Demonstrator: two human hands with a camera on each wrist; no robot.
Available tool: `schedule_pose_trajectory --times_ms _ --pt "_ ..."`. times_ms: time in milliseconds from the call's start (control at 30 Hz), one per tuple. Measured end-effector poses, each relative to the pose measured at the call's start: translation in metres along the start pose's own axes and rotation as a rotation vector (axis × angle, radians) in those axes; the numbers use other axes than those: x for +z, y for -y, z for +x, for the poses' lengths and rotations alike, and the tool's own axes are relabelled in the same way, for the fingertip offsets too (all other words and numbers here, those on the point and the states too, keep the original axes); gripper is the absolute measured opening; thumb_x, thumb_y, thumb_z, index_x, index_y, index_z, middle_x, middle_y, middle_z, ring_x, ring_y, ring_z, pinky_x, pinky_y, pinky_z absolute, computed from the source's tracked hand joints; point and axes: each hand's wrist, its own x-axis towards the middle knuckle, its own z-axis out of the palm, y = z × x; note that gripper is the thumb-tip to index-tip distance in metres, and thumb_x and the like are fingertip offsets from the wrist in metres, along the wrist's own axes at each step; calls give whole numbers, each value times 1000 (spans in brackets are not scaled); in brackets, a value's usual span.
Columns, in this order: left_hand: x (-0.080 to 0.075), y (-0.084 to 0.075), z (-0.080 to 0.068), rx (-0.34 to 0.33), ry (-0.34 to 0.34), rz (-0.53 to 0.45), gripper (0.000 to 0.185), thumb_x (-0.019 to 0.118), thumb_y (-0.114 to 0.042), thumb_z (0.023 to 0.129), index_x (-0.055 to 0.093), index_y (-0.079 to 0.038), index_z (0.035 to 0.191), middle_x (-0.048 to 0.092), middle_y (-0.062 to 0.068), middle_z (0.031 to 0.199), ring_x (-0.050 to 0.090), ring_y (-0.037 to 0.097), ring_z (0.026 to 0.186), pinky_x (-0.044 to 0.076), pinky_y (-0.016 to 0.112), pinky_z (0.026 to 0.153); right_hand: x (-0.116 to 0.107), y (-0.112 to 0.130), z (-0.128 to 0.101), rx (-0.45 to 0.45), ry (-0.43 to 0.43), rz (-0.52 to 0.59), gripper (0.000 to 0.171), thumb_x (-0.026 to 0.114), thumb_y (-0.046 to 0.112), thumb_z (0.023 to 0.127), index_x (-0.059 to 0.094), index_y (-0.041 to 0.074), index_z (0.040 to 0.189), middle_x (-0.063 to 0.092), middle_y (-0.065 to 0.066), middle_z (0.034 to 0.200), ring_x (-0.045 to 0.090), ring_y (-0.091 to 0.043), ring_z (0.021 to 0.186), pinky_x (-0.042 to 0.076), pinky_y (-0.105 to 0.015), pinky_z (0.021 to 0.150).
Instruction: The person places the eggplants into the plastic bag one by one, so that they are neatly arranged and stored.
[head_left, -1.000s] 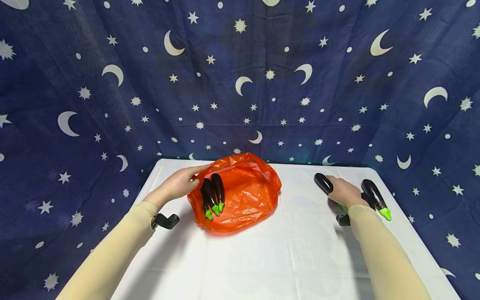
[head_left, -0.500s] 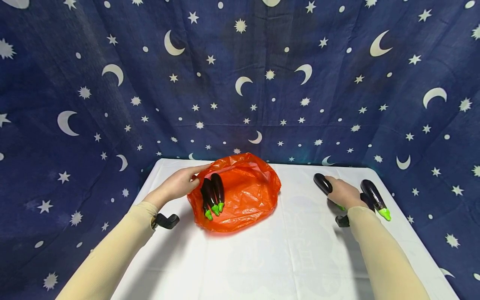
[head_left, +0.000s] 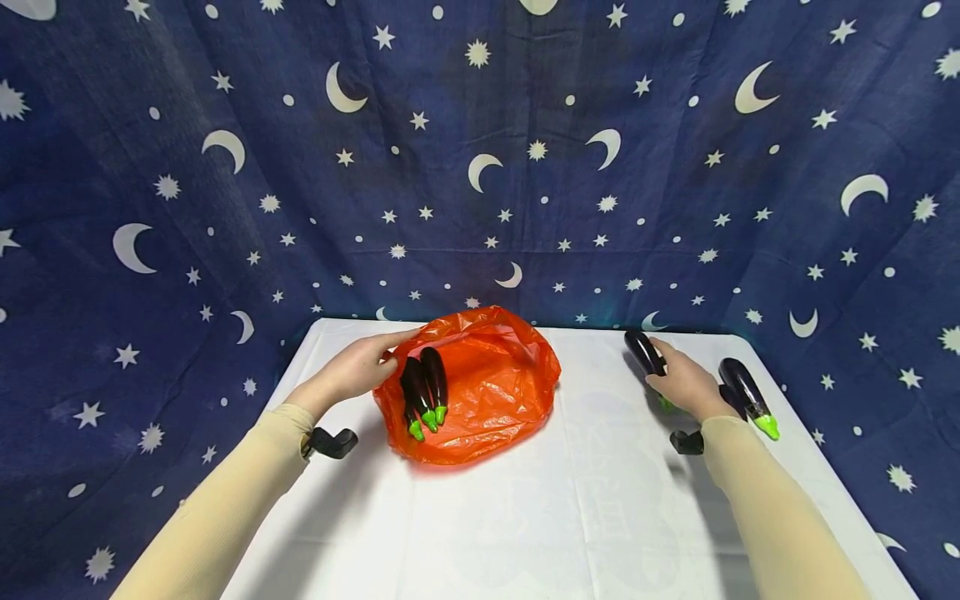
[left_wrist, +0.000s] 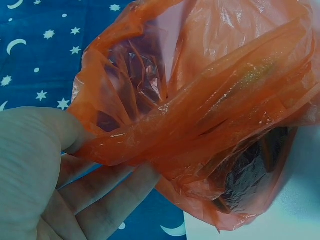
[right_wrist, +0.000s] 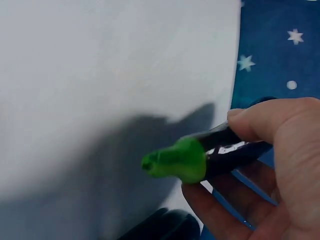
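A crinkled red plastic bag (head_left: 498, 408) lies with its mouth spread on the white table. Three dark eggplants (head_left: 435, 375) with green stems rest in its left side. My left hand (head_left: 358, 367) pinches the bag's left rim between thumb and fingers, as the left wrist view shows with the folded plastic (left_wrist: 125, 145). On the right, my right hand (head_left: 687, 385) grips another eggplant (head_left: 641, 346), lifted slightly off the table. In the right wrist view its green stem end (right_wrist: 182, 160) points away from my palm, thumb on one side and fingers on the other.
One more eggplant (head_left: 746, 392) lies right of my right wrist. Beside it a dark shape (head_left: 733, 402) is partly hidden by the wrist. A blue curtain (head_left: 525, 208) with moons and stars stands behind the white table (head_left: 510, 533).
My right hand has raised the eggplant it grips off the table and tilted it more upright. The left hand and the bag have stayed where they were.
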Motion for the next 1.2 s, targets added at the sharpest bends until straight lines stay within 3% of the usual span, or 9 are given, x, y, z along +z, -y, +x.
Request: schedule_pose_trajectory --times_ms 200,367,567,767,967,1200 --pt "0 0 0 11 7 9 64 53 -4 95 49 -26 155 59 4 143 60 24 96 49 41 86 -5 6 -3 -1 4 237 89 65 30 99 8 20 167 45 -30 145 59 -44 114 49 -58 86" --pt "0 -1 0 9 6 12 63 53 -4 95 49 -24 155 61 4 141 58 24 97 48 41 87 -8 15 -8 -32 4 416 89 67 28 100 9 23 167 43 -30 145 63 -37 103 56 -50 77" --pt "0 -4 1 8 1 7 62 53 -4 95 51 -23 154 62 4 139 56 24 97 46 40 88 -12 28 -16 -97 -11 497 87 67 24 100 12 18 166 43 -31 145 61 -41 109 57 -42 74" --pt "1 -5 1 8 5 6 62 53 -4 95 50 -24 154 63 4 138 57 25 97 47 41 89 -12 42 -20 -134 -9 591 87 69 21 99 15 23 167 44 -29 147 59 -35 105 57 -36 71" --pt "0 -5 1 8 11 -1 63 53 -4 96 49 -25 155 58 4 145 59 25 99 49 43 91 -6 54 -20 -174 -4 668 87 71 19 97 18 21 166 47 -29 145 60 -25 100 58 -35 70" --pt "0 -6 1 13 7 6 62 54 -4 95 50 -23 154 61 4 140 57 25 97 48 42 91 -2 73 -25 -214 1 727 86 72 15 96 22 23 165 50 -28 140 62 -21 99 59 -36 70"
